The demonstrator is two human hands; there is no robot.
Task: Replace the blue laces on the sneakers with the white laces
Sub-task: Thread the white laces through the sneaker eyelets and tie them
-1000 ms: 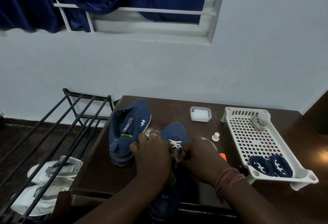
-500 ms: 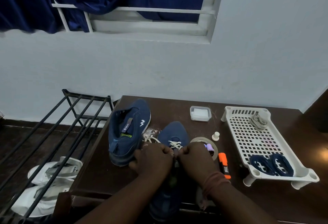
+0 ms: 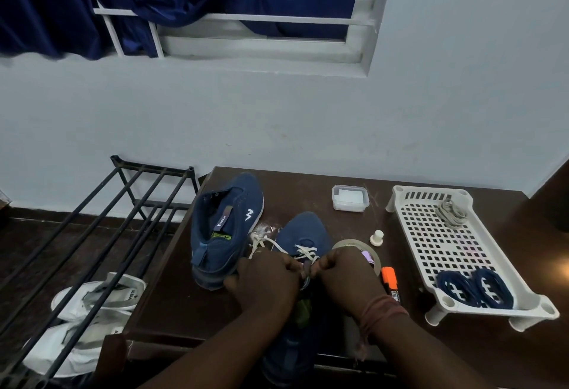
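Observation:
Two blue sneakers sit on the dark table (image 3: 308, 185). The left sneaker (image 3: 226, 228) lies unlaced, tilted on its side. The near sneaker (image 3: 304, 231) points away from me, with a white lace (image 3: 304, 251) crossed through its front eyelets. My left hand (image 3: 264, 281) and my right hand (image 3: 346, 278) rest on this shoe, each pinching the white lace; a loose end trails left over the table. Two coiled blue laces (image 3: 474, 288) lie in the white perforated tray (image 3: 431, 244), with a bundled pale lace (image 3: 451, 211) at its far end.
A tape roll (image 3: 354, 245), an orange marker (image 3: 391, 284), a small white peg (image 3: 377, 237) and a clear lidded box (image 3: 350, 198) stand right of the shoe. A black metal rack (image 3: 101, 219) with white sandals (image 3: 92, 305) below stands left of the table.
Both hands slid back toward me along the near sneaker, uncovering the crossed white lace, the tape roll and the orange marker. The lace end now shows to the left.

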